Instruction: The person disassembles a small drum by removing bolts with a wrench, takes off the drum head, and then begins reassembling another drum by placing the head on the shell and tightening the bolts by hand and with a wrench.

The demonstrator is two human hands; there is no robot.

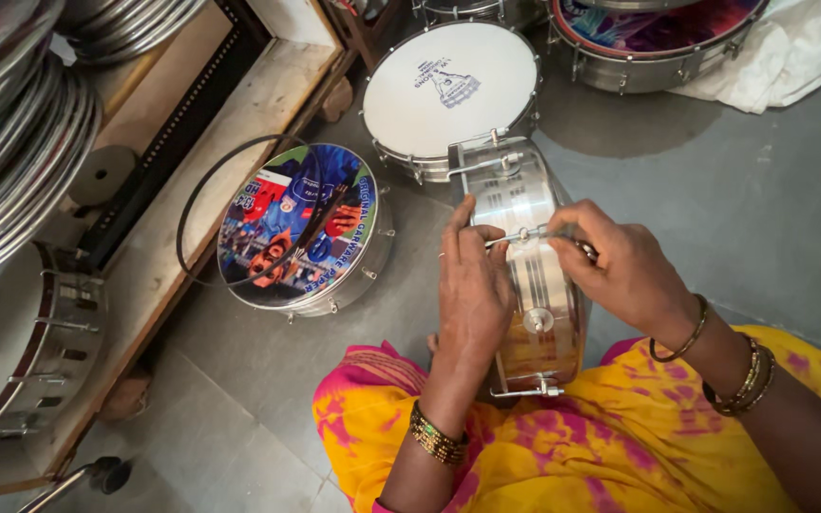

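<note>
A shiny metal drum shell (532, 285) stands on its edge against my lap, its steel side facing up. My left hand (472, 285) rests on the shell's left side, fingers pinching a thin metal tension rod (517, 237) that lies across the shell. My right hand (620, 266) holds the other end of that rod near the right rim. Bangles sit on both wrists. A second rod with a hook (529, 390) sticks out at the shell's lower edge by my yellow and pink garment (620, 437).
A drum with a colourful printed head (292, 228) lies flat on the grey floor to the left, a black ring (192, 204) leaning over it. A white-headed drum (448, 90) sits behind. Another drum (653, 38) and white cloth lie top right. Stacked metal rims (11, 142) fill wooden shelving (192, 190) at left.
</note>
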